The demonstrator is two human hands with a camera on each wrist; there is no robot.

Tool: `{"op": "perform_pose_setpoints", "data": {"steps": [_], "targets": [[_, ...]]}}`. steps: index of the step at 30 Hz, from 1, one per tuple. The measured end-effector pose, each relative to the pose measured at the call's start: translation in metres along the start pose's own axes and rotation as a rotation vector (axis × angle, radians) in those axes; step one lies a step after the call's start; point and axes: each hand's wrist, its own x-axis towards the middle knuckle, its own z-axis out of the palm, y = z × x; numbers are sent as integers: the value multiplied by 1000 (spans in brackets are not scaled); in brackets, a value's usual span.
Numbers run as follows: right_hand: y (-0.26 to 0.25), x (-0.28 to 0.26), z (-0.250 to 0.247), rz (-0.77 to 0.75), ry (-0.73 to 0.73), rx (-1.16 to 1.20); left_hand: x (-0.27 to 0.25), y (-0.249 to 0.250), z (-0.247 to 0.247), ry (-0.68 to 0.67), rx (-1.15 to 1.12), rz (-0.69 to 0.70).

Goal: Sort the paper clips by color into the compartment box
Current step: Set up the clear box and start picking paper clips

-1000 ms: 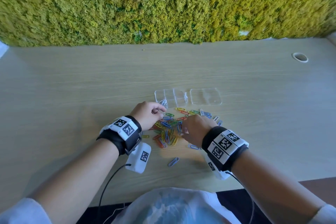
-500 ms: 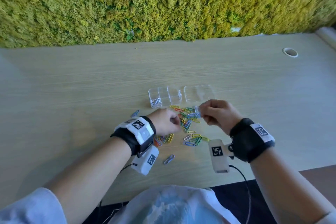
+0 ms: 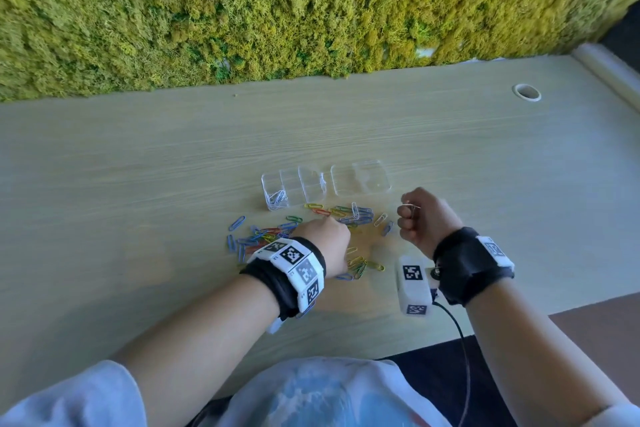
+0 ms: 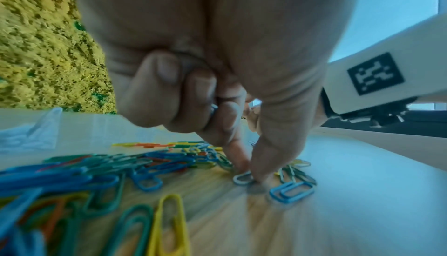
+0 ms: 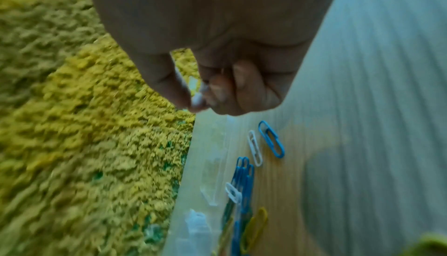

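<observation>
A clear compartment box [image 3: 294, 189] stands on the table, with several white clips in its left compartment [image 3: 276, 198]. Its open lid [image 3: 360, 178] lies to the right. Coloured paper clips [image 3: 263, 236] lie scattered in front of it. My left hand [image 3: 327, 239] is down among them; in the left wrist view its forefinger and thumb pinch a pale clip [image 4: 243, 178] against the table. My right hand [image 3: 420, 218] is raised to the right of the pile, fingers curled, pinching a white clip [image 5: 199, 98] between thumb and forefinger.
A moss wall [image 3: 277, 10] backs the wooden table [image 3: 138, 166]. A round cable hole [image 3: 526, 92] is at the far right. A blue clip [image 5: 271, 138] and a white clip [image 5: 255, 148] lie apart under my right hand. Wrist cables hang off the near edge.
My right hand has lifted off the pile and moved right, holding a white clip. My left hand has moved right into the middle of the clips and come down on a pale one.
</observation>
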Motion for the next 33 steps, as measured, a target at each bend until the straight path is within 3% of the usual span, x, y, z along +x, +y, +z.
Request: {"op": "perform_pose_setpoints", "data": {"steps": [6, 12, 16, 21, 26, 30, 33], "targets": [[-5, 2, 13, -337, 80, -1065, 3, -5, 2, -17, -102, -6], [-8, 4, 24, -374, 36, -1586, 3, -21, -6, -15, -514, -77], [-11, 3, 28, -404, 20, -1644, 6, -29, -13, -9, -1006, -156], [-10, 10, 30, -329, -8, -1223, 15, -29, -16, 80, -1136, -150], [-6, 12, 40, -268, -44, -940, 26, -23, -18, 82, -989, -164], [-7, 14, 51, -317, 18, -1179, 33, -19, -21, 156, -620, -145], [-7, 15, 58, -361, 41, -1389, 38, -15, -21, 143, -499, -168]]}}
